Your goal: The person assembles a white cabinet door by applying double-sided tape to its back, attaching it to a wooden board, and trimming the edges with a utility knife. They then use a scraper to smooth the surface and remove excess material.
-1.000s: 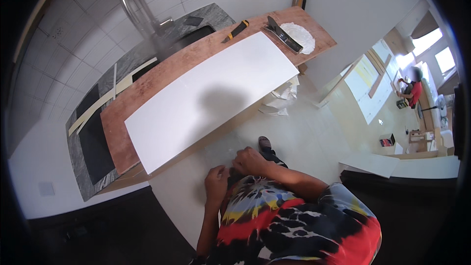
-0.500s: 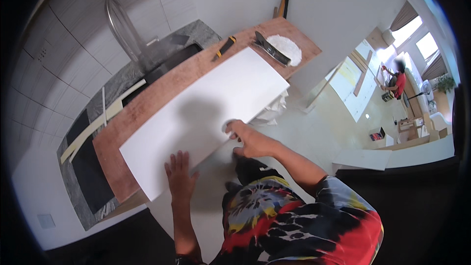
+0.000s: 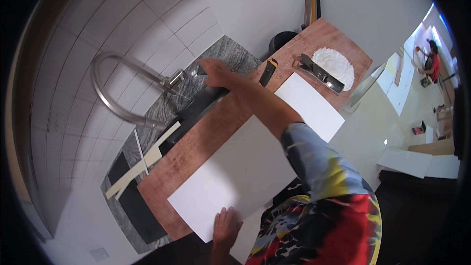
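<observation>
A long white board (image 3: 235, 167) lies on a reddish-brown wooden panel (image 3: 169, 174), which spans the counter over the sink. My left hand (image 3: 226, 226) rests flat on the board's near edge, toward its left end. Across the board stretches my right arm; my right hand (image 3: 215, 72) is at the grey stone counter behind the sink, its fingers curled at a small dark item (image 3: 200, 70) mostly hidden by them. Right of that hand lies a yellow-and-black utility knife (image 3: 268, 72). A dark hand plane (image 3: 321, 73) sits beyond the board's far end, against a round white pile (image 3: 334, 67).
A curved metal faucet (image 3: 105, 88) rises behind the black sink (image 3: 196, 110). Cream strips (image 3: 142, 162) lie across the counter's left part. A black bucket (image 3: 282, 41) and leaning long tools (image 3: 313, 7) stand by the wall. Far right, a person in red (image 3: 433, 64) works near the floor.
My right hand has left the board's near edge and reached across it to the counter behind the sink. My left hand stays at the board's near edge. The view has shifted.
</observation>
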Motion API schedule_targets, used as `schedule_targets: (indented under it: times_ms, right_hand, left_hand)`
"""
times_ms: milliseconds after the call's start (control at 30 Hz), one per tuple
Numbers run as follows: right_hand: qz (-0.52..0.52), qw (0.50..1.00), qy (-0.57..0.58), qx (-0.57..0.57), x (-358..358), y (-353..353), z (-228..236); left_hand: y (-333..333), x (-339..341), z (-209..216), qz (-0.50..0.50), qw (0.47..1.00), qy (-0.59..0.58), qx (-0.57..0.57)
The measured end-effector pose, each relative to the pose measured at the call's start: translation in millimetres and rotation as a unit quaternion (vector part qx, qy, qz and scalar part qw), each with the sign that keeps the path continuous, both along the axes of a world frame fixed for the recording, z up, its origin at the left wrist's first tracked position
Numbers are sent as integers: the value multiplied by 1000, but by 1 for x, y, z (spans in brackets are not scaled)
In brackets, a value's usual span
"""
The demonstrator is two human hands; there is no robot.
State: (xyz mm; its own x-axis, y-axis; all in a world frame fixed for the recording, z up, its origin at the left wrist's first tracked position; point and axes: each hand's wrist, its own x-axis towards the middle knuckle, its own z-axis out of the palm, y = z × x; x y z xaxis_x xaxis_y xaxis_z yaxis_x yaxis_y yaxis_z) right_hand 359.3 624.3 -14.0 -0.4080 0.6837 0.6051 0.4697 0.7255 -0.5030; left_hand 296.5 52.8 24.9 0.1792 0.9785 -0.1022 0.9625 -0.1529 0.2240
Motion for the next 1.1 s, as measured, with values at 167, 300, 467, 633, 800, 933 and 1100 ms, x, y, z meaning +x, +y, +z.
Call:
schedule_targets:
  times_ms: [167,300,467,633,800,933,1100]
  right_hand:
    - [-28,977,-211,8,-31,34,-59]
    - [4,975,-208,-79,-33,7,-40]
    - [-40,972,186,-137,48,-102,70]
    - [-239,887,323,-229,159,-275,89]
    - [-471,744,464,-97,233,-466,25]
    - [-537,733,356,-218,205,-518,-6]
    - [-449,735,455,-225,142,-502,-49]
  left_hand:
    - [-6,-28,1,-24,997,-43,-55]
    - [23,-45,-2,12,999,-33,3]
    - [79,-54,-16,10,997,-38,61]
    - [127,-38,-24,-111,993,-48,14]
    - [146,-17,-35,-151,987,-58,14]
    - [162,7,-36,-111,993,-31,33]
    - [146,18,-36,-142,988,48,36]
